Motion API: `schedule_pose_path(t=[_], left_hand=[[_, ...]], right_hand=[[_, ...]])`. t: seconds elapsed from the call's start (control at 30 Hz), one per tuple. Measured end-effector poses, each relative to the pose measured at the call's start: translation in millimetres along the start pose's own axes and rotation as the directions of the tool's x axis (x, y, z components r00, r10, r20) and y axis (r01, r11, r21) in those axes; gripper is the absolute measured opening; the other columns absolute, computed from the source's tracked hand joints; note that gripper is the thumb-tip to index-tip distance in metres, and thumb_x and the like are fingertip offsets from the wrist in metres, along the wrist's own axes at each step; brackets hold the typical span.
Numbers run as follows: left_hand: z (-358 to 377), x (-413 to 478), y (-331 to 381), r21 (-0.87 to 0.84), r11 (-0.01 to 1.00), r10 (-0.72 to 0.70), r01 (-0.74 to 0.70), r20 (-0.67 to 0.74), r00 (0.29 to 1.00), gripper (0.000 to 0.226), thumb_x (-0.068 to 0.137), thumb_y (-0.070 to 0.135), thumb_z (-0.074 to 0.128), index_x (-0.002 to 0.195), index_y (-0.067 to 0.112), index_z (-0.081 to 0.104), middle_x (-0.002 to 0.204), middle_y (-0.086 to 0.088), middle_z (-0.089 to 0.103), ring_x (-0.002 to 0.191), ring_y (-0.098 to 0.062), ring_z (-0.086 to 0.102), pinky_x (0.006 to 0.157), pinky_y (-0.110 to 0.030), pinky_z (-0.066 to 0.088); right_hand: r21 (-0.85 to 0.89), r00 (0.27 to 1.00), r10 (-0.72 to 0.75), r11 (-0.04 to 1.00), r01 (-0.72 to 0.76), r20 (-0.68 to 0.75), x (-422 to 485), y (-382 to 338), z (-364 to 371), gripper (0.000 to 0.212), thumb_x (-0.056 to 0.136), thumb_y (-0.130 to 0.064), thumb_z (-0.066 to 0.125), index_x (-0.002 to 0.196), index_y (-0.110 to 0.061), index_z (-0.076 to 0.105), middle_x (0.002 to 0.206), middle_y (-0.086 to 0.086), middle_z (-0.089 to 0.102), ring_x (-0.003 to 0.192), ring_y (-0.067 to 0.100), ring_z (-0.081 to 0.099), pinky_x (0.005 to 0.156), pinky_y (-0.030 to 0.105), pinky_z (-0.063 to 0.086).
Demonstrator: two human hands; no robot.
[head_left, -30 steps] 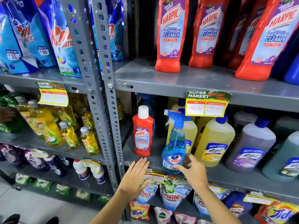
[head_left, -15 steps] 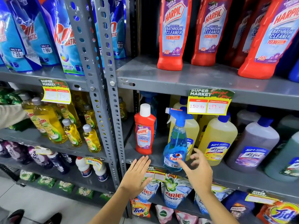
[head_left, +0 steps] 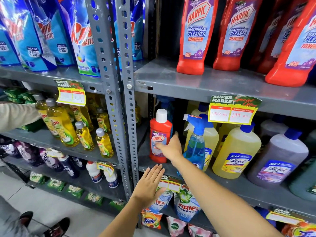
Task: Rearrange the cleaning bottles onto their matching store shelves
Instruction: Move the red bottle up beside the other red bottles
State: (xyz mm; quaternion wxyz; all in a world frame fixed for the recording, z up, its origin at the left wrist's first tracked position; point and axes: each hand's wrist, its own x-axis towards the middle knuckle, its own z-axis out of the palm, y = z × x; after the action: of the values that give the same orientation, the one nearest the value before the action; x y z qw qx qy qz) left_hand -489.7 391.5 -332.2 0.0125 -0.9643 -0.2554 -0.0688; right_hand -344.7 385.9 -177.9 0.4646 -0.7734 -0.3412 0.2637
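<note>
While right hand (head_left: 171,147) reaches open onto red Harpic bottle (head_left: 159,134), grey metal shelf (head_left: 222,189), left hand (head_left: 150,187) flat

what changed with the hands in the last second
The right hand left the blue spray bottle and swung left to the small red Harpic bottle, fingers open against its label, not yet gripping. The left hand stayed flat by the shelf edge. No bottle has moved.

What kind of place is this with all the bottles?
Most likely a supermarket's cleaning aisle: gray metal shelves hold rows of identical Harpic bottles, and a "Super Market" price tag hangs from a shelf edge.
</note>
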Motion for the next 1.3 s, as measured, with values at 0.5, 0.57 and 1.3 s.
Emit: schedule_pose_path(t=[0.5,0.57,1.3], left_hand=[[-13.2,1.9,11.3,-0.041,0.998,-0.051,0.056,0.102,0.993,0.078,0.102,0.061,0.013,0.143,0.004,0.047,0.15,-0.011,0.043,0.139,-0.024,0.038,0.11,-0.043,0.02],[-21.9,2.1,8.6,-0.053,0.998,-0.038,0.041,0.063,0.997,0.078,0.103,0.062,0.013,0.143,0.006,0.048,0.152,-0.009,0.039,0.139,-0.021,0.038,0.114,-0.045,0.024],[-321.6,102.8,5.6,0.002,0.99,0.109,-0.143,-0.662,0.741,0.049,0.1,0.046,0.036,0.128,0.016,0.063,0.13,-0.003,0.064,0.123,-0.021,0.054,0.101,-0.036,0.032]], right_hand=[[-0.067,0.976,-0.216,0.975,0.213,-0.039,-34.3,-39.1,-22.4,0.044,0.076,-0.029,0.081,0.114,-0.011,0.068,0.112,0.008,0.073,0.101,0.024,0.069,0.088,0.036,0.056],[-0.057,0.948,-0.316,0.948,0.315,-0.028,-58.1,-64.3,-45.6,0.04,0.074,-0.03,0.082,0.11,-0.016,0.07,0.107,0.003,0.075,0.096,0.019,0.07,0.088,0.036,0.057],[-0.03,0.796,-0.542,0.831,0.555,-0.271,-53.5,-220.9,-286.2,0.026,0.082,-0.016,0.077,0.107,-0.017,0.068,0.104,0.003,0.072,0.071,-0.007,0.064,0.061,0.013,0.051]])
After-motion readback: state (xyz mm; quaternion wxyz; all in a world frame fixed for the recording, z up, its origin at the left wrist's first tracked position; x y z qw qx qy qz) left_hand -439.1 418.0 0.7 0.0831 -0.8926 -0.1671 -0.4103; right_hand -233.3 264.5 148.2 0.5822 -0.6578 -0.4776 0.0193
